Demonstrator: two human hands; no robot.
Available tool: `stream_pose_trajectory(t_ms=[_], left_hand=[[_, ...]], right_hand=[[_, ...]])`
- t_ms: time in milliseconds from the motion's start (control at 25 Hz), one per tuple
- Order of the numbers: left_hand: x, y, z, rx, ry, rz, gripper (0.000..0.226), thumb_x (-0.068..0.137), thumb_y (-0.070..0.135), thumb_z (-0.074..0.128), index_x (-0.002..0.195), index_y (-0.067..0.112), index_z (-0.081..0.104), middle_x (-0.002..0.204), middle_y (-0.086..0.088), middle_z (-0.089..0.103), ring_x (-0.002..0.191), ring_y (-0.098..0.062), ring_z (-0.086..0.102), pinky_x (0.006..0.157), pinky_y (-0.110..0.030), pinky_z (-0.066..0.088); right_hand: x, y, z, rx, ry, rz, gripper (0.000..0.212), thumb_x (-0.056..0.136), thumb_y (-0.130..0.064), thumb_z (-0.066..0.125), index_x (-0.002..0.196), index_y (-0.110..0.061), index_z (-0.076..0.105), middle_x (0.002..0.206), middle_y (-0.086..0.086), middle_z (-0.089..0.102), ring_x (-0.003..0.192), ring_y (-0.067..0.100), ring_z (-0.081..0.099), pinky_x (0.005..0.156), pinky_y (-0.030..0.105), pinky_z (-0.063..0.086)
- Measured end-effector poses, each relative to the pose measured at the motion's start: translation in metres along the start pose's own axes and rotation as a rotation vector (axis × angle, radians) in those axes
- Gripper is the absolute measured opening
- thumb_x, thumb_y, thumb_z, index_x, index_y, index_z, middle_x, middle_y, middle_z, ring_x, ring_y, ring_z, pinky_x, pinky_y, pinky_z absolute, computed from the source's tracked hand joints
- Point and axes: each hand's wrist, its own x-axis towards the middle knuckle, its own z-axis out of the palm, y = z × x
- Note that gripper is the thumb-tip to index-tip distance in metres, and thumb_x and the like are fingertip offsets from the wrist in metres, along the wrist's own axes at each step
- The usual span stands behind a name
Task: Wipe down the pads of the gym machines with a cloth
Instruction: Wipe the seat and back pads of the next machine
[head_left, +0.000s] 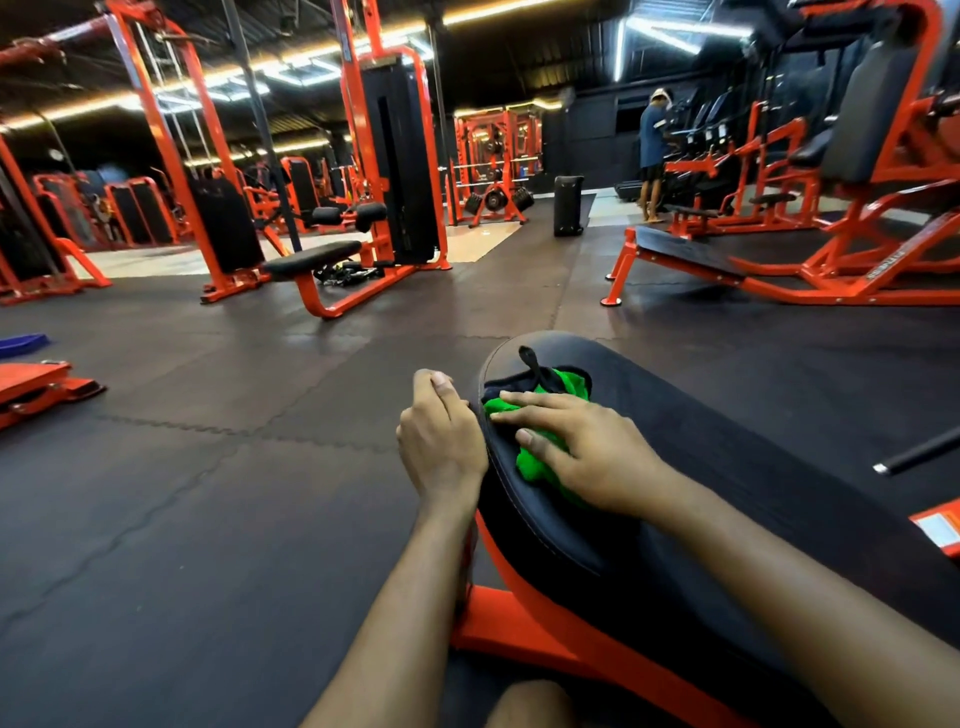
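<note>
Dark rubber floor mats (208, 493) spread under rows of orange machines (395, 156), lit by ceiling light strips (78, 106). Nearest, a black bench (701, 467) sits on an orange frame. A green cloth (574, 385) lies near the bench's far end, pressed flat by the right hand (587, 452), fingers straight and slightly apart. The left hand (441, 441) is curled at the bench's left edge; I cannot tell whether it grips.

Crumpled green cloth (540, 431) atop black pad (727, 467)
</note>
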Motion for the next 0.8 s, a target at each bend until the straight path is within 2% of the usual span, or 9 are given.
stream_pose_trajectory(t_ms=[80, 160, 360, 440, 560, 680, 800], left_hand=[[0.012, 0.003, 0.003, 0.058, -0.067, -0.021, 0.035, 0.104, 0.036, 0.027, 0.102, 0.017, 0.057, 0.09, -0.013, 0.072, 0.092, -0.042, 0.061, 0.074, -0.044, 0.041], [0.025, 0.012, 0.01, 0.155, -0.179, -0.057, 0.034, 0.107, 0.033, 0.03, 0.107, 0.013, 0.057, 0.104, -0.022, 0.067, 0.101, -0.044, 0.058, 0.081, -0.045, 0.041], [0.052, 0.027, 0.046, 0.449, -0.496, -0.161, 0.039, 0.107, 0.032, 0.028, 0.128, 0.009, 0.052, 0.135, -0.023, 0.055, 0.125, -0.042, 0.051, 0.099, -0.043, 0.04], [0.057, 0.025, 0.06, 0.49, -0.502, -0.172, 0.038, 0.106, 0.03, 0.028, 0.128, 0.01, 0.051, 0.135, -0.021, 0.055, 0.125, -0.042, 0.051, 0.098, -0.043, 0.04], [0.057, 0.02, 0.067, 0.496, -0.431, -0.164, 0.037, 0.105, 0.029, 0.028, 0.123, 0.01, 0.055, 0.128, -0.022, 0.059, 0.12, -0.043, 0.053, 0.096, -0.044, 0.041], [0.055, 0.019, 0.067, 0.496, -0.396, -0.151, 0.037, 0.106, 0.029, 0.029, 0.121, 0.009, 0.057, 0.126, -0.024, 0.061, 0.119, -0.044, 0.055, 0.096, -0.044, 0.042], [0.054, 0.019, 0.066, 0.48, -0.387, -0.135, 0.036, 0.105, 0.028, 0.03, 0.118, 0.008, 0.058, 0.124, -0.024, 0.061, 0.117, -0.045, 0.056, 0.096, -0.044, 0.043]], right_hand=[[0.007, 0.002, 0.012, -0.057, 0.033, 0.051, 0.044, 0.098, -0.051, 0.038, 0.14, -0.052, 0.049, 0.154, -0.029, 0.037, 0.145, 0.0, 0.03, 0.113, 0.04, 0.035], [0.034, 0.011, 0.021, -0.1, 0.073, 0.167, 0.045, 0.098, -0.05, 0.04, 0.142, -0.055, 0.044, 0.157, -0.026, 0.034, 0.147, 0.003, 0.028, 0.114, 0.046, 0.034], [0.121, 0.079, 0.024, 0.034, 0.111, 0.451, 0.039, 0.096, -0.039, 0.052, 0.132, -0.054, 0.057, 0.153, -0.021, 0.044, 0.142, 0.01, 0.04, 0.117, 0.041, 0.032], [0.143, 0.112, 0.026, 0.081, 0.123, 0.556, 0.035, 0.096, -0.04, 0.053, 0.126, -0.056, 0.061, 0.147, -0.02, 0.052, 0.137, 0.016, 0.048, 0.116, 0.037, 0.034], [0.165, 0.156, 0.021, 0.075, 0.153, 0.684, 0.032, 0.095, -0.04, 0.053, 0.121, -0.054, 0.065, 0.136, -0.009, 0.063, 0.127, 0.025, 0.056, 0.108, 0.033, 0.04], [0.172, 0.189, 0.015, 0.066, 0.16, 0.802, 0.033, 0.092, -0.039, 0.052, 0.118, -0.051, 0.067, 0.138, -0.003, 0.063, 0.126, 0.029, 0.057, 0.108, 0.037, 0.042], [0.165, 0.196, 0.014, 0.05, 0.178, 0.825, 0.032, 0.094, -0.036, 0.051, 0.116, -0.047, 0.07, 0.136, 0.003, 0.063, 0.124, 0.032, 0.058, 0.105, 0.036, 0.044]])
